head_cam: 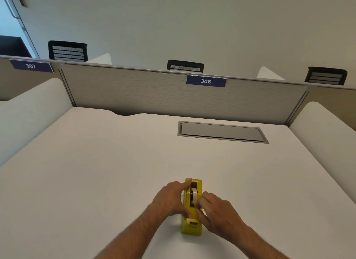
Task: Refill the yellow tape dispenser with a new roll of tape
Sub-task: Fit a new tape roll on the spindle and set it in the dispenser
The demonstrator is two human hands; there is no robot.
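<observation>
Yellow tape dispenser (191,207) stands on the white desk (96,162), near its front edge and well short of the grey cable hatch (221,131), lengthwise away from the person, what looks like the cutter end nearest. A roll of tape (193,196) sits in the open well, on edge, whitish with a dark core. Left hand (170,199) lies against the dispenser's left side, forefinger stretched along the top toward the far end, thumb low near the cutter end; it braces the body rather than gripping it, fingers loosely curled. Right hand (216,210) is at the right side, fingers (202,201) bunched at the roll's near edge; whether they pinch a loose end of tape or only touch the roll, cannot tell. Judgement: roll looks seated, so the step in hand is likely settling it and leading the free end forward to the cutter. To do this well: keep the left hand pressing the dispenser down so it does not slide on the smooth desk; check the core sits fully in both side slots, axle level; peel the end with a nail, draw it straight and low over the front ledge, sticky side down, then press and tear against the blade. Risk: tape folding on itself, or fed the wrong way round.
</observation>
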